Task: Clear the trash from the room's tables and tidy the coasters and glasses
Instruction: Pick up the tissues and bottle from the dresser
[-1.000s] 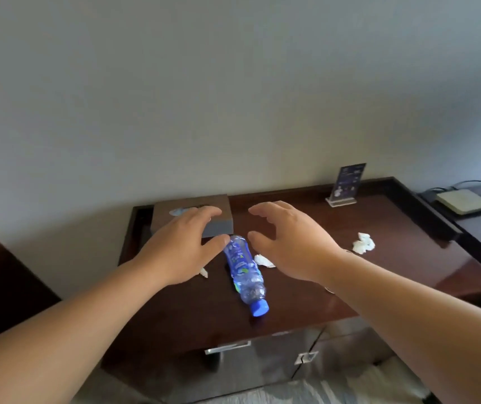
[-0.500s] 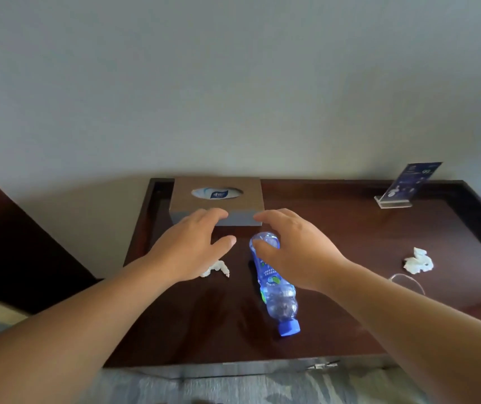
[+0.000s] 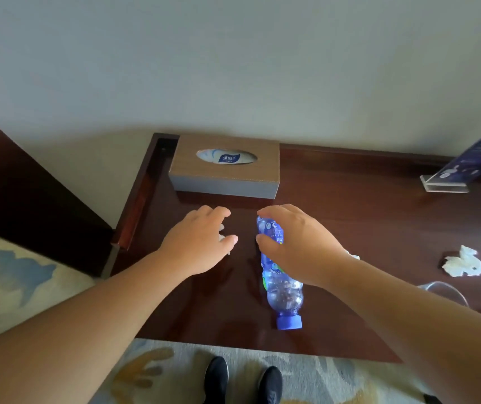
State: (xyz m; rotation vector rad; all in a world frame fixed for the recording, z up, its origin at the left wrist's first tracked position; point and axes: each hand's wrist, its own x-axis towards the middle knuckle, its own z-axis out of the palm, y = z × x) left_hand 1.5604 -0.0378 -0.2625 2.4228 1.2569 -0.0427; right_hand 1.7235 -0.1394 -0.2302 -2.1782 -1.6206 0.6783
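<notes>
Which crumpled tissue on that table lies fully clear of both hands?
The large tissue at the far right; the other two are half hidden by the left hand and right hand.

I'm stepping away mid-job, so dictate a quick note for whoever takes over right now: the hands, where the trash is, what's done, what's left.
Right-hand grip: fingers and thumb curled round the clear plastic bottle with blue cap, which lies on its side on the dark wooden table.
Left-hand grip: over a small white tissue scrap; can't tell if it holds it.
Also on the table: crumpled white tissue at right, clear glass near it.
Done: nothing visibly cleared.
Left: bottle, tissues, then the glass; no coasters in view.
</notes>
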